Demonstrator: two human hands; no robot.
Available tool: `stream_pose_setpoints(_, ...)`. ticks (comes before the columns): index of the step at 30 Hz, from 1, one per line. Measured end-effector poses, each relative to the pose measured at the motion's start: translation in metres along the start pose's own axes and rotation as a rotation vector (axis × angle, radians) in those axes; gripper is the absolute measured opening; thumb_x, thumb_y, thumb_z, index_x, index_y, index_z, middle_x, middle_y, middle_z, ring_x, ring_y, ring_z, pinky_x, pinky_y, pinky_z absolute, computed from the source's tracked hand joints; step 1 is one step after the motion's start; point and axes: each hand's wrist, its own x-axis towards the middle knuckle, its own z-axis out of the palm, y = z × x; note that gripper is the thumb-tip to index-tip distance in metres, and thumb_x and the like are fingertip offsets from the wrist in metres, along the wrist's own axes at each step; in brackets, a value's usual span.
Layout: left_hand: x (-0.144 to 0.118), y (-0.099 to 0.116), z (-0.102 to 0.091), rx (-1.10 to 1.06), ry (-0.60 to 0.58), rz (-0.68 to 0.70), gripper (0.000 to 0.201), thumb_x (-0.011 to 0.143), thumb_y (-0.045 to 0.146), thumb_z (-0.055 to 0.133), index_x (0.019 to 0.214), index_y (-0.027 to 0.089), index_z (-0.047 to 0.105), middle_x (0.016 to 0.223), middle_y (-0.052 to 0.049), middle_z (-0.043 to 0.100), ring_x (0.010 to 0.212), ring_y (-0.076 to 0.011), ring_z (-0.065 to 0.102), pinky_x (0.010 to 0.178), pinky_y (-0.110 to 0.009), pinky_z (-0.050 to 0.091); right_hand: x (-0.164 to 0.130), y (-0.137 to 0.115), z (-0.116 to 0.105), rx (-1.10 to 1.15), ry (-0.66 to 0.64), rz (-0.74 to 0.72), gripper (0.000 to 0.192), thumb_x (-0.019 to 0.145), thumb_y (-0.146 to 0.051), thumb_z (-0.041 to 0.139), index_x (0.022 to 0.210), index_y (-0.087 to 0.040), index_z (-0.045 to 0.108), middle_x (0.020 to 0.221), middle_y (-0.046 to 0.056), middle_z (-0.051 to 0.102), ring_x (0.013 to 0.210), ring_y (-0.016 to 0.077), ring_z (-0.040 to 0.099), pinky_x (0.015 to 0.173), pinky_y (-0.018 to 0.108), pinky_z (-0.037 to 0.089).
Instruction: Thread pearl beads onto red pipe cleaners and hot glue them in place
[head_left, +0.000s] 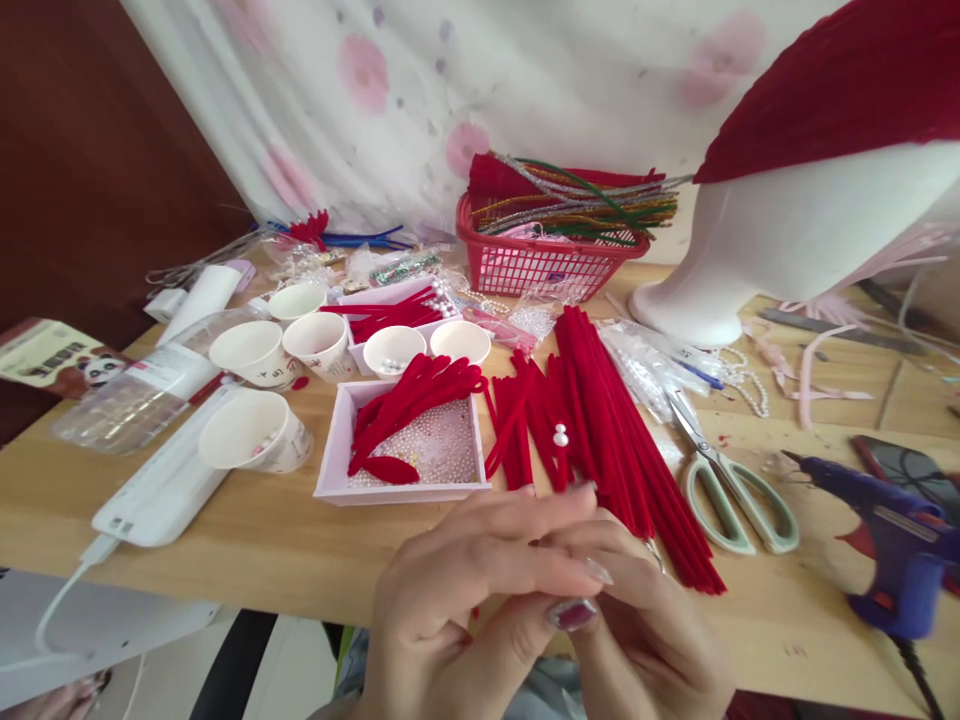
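At the near table edge, my left hand (465, 585) and my right hand (645, 610) meet with fingers bent and thumbs pressed together. Whatever the fingertips pinch is hidden behind them, with only small specks of red showing in the gaps. Just beyond the fingers stand two white beads (561, 436) on a short red stem; I cannot tell whether the hands hold that stem. Behind my right hand lies a bundle of long red chenille stems (607, 430). A white box (401, 492) beyond my left hand contains looped red stems (412, 400) and tiny pearl beads (446, 450).
Paper cups (255, 430) stand at left by a white power strip (161, 475). Scissors (739, 490) and a blue glue gun (877, 530) lie at right. A red basket (551, 265) and a white mannequin head (810, 220) are at the back.
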Motion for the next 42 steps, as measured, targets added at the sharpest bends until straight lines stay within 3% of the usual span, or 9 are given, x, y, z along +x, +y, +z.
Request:
stream_pose_setpoints(2, 0.000, 0.003, 0.000, 0.055, 0.046, 0.000, 0.023, 0.089, 0.012, 0.077, 0.096, 0.032, 0.086, 0.128, -0.001, 0.079, 0.111, -0.0220, 0.076, 0.096, -0.026, 0.060, 0.000, 0.001, 0.000, 0.004, 0.007, 0.004, 0.028, 0.093, -0.001, 0.063, 0.108, -0.023, 0.072, 0.095, 0.005, 0.076, 0.089, 0.0236, 0.072, 0.069, 0.035, 0.057)
stream_pose_setpoints(5, 0.002, 0.006, 0.001, 0.054, 0.062, -0.004, 0.019, 0.091, 0.016, 0.074, 0.095, 0.030, 0.087, 0.113, -0.006, 0.083, 0.103, -0.0238, 0.078, 0.089, -0.027, 0.062, -0.004, 0.001, 0.001, -0.042, 0.017, 0.040, 0.025, 0.096, -0.005, 0.063, 0.108, -0.026, 0.071, 0.097, 0.006, 0.074, 0.085, 0.0231, 0.070, 0.068, 0.035, 0.057)
stream_pose_setpoints(11, 0.006, 0.005, 0.006, -0.119, 0.058, -0.058, 0.024, 0.086, 0.018, 0.081, 0.103, 0.033, 0.086, 0.086, -0.004, 0.086, 0.085, -0.0251, 0.078, 0.085, -0.033, 0.063, -0.008, -0.004, 0.004, -0.042, 0.081, 0.071, 0.013, 0.105, -0.020, 0.059, 0.106, -0.027, 0.070, 0.094, 0.003, 0.069, 0.079, 0.0193, 0.066, 0.069, 0.032, 0.056)
stream_pose_setpoints(21, 0.005, 0.008, 0.015, -0.124, 0.139, -0.063, 0.014, 0.080, 0.016, 0.086, 0.083, 0.030, 0.084, 0.080, -0.002, 0.085, 0.086, -0.0237, 0.079, 0.093, -0.034, 0.060, -0.005, -0.002, 0.002, -0.071, 0.084, 0.036, 0.007, 0.103, -0.021, 0.063, 0.102, -0.024, 0.069, 0.091, 0.003, 0.068, 0.078, 0.0196, 0.067, 0.071, 0.036, 0.057)
stream_pose_setpoints(26, 0.007, -0.002, 0.004, -0.405, 0.127, -0.423, 0.017, 0.074, 0.037, 0.092, 0.071, 0.026, 0.080, 0.078, -0.003, 0.085, 0.088, -0.0243, 0.081, 0.111, -0.041, 0.051, 0.000, -0.013, 0.005, -0.153, 0.066, 0.064, 0.024, 0.085, -0.001, 0.067, 0.091, -0.024, 0.069, 0.075, -0.001, 0.067, 0.061, 0.0156, 0.062, 0.055, 0.028, 0.052)
stream_pose_setpoints(30, 0.008, -0.011, -0.007, -0.663, 0.088, -0.626, 0.018, 0.073, 0.034, 0.094, 0.075, 0.025, 0.079, 0.079, -0.001, 0.085, 0.092, -0.0227, 0.082, 0.092, -0.032, 0.060, 0.003, -0.019, 0.004, -0.204, -0.057, 0.103, 0.016, 0.089, -0.008, 0.068, 0.091, -0.024, 0.065, 0.071, -0.004, 0.067, 0.057, 0.0116, 0.062, 0.055, 0.022, 0.052)
stream_pose_setpoints(34, 0.006, -0.020, -0.011, -0.745, 0.100, -0.614, 0.015, 0.075, 0.032, 0.093, 0.076, 0.024, 0.080, 0.084, 0.000, 0.085, 0.085, -0.0166, 0.081, 0.077, -0.021, 0.060, 0.004, -0.015, -0.004, -0.290, -0.253, 0.157, 0.016, 0.095, -0.017, 0.071, 0.107, -0.026, 0.064, 0.090, -0.003, 0.078, 0.061, 0.0105, 0.069, 0.061, 0.017, 0.057)
stream_pose_setpoints(37, 0.006, -0.024, -0.011, -0.778, 0.083, -0.599, 0.013, 0.077, 0.030, 0.092, 0.076, 0.024, 0.081, 0.090, -0.001, 0.086, 0.076, -0.0107, 0.078, 0.069, -0.015, 0.057, 0.002, -0.012, -0.005, -0.330, -0.240, 0.143, 0.015, 0.098, -0.016, 0.066, 0.108, -0.026, 0.063, 0.091, -0.004, 0.079, 0.068, 0.0111, 0.073, 0.073, 0.017, 0.062)
stream_pose_setpoints(42, 0.004, -0.021, -0.009, -0.782, 0.087, -0.649, 0.010, 0.079, 0.029, 0.090, 0.077, 0.024, 0.081, 0.088, 0.002, 0.084, 0.081, -0.0094, 0.076, 0.069, -0.012, 0.056, 0.001, -0.014, -0.002, -0.329, -0.214, 0.134, 0.013, 0.100, -0.016, 0.063, 0.107, -0.027, 0.064, 0.081, -0.004, 0.076, 0.062, 0.0107, 0.071, 0.067, 0.015, 0.061)
